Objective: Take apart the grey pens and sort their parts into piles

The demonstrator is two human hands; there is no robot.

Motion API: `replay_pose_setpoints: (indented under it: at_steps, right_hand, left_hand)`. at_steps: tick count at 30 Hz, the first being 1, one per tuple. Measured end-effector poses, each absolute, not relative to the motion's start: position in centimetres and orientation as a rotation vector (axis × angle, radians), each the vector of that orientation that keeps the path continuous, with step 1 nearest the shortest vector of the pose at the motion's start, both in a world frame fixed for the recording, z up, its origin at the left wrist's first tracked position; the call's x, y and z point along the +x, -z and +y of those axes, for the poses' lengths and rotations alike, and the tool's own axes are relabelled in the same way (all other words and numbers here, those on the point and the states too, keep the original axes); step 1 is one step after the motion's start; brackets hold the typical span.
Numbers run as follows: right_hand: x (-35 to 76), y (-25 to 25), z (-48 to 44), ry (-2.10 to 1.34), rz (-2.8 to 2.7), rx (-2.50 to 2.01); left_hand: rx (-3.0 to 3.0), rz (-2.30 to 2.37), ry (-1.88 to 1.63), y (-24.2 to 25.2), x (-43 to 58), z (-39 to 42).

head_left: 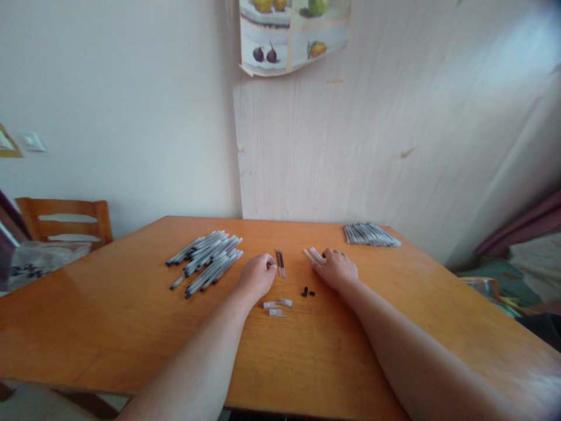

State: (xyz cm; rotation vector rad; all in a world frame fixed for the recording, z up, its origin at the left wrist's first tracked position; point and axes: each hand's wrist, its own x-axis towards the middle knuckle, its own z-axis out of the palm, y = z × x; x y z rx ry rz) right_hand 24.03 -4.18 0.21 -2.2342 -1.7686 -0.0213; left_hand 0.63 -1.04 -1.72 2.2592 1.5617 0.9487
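Note:
My left hand (259, 275) rests on the table with its fingers curled in, and nothing shows in it. Just right of it lie a few dark ink refills (280, 262), side by side. My right hand (338, 269) is closed over the near ends of some clear pen barrels (312, 255), whose far ends poke out to the left. Between my forearms lie small black end plugs (305, 291) in a cluster. Closer to me are several translucent pen caps or tips (276, 313); their exact kind is too small to tell.
A big loose pile of pens (208, 257) with black ends lies left of my left hand. At the table's (315, 362) far right is a neat row of pens (371, 234). A wooden chair (103, 219) and a plastic bag (48, 260) stand at left.

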Motion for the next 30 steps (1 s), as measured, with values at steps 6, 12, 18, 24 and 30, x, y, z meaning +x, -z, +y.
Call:
replay_pose_setpoints:
  at_steps: [6,12,18,24,30]
  right_hand:
    - [23.9,-0.2,-4.1,-0.029,-1.739,-2.256]
    - [24.1,0.1,-3.9,-0.049,-1.739,-2.239]
    - [24.2,0.1,-3.9,-0.053,-1.728,-2.256]
    - [24.5,-0.2,-4.0,-0.046,-1.682,-2.258]
    - [24.7,-0.2,-4.1,-0.017,-1.621,-2.211]
  left_hand:
    - [2.267,1.556,-0.934,1.6,0.7,-1.1]
    - [2.247,1.566,-0.914,1.5,0.8,-1.3]
    - [2.313,1.587,-0.896,1.6,0.9,-1.3]
    - [2.436,1.581,-0.851,1.5,1.4,-1.8]
    - [2.537,1.476,-0.776,1.5,1.6,-2.4]
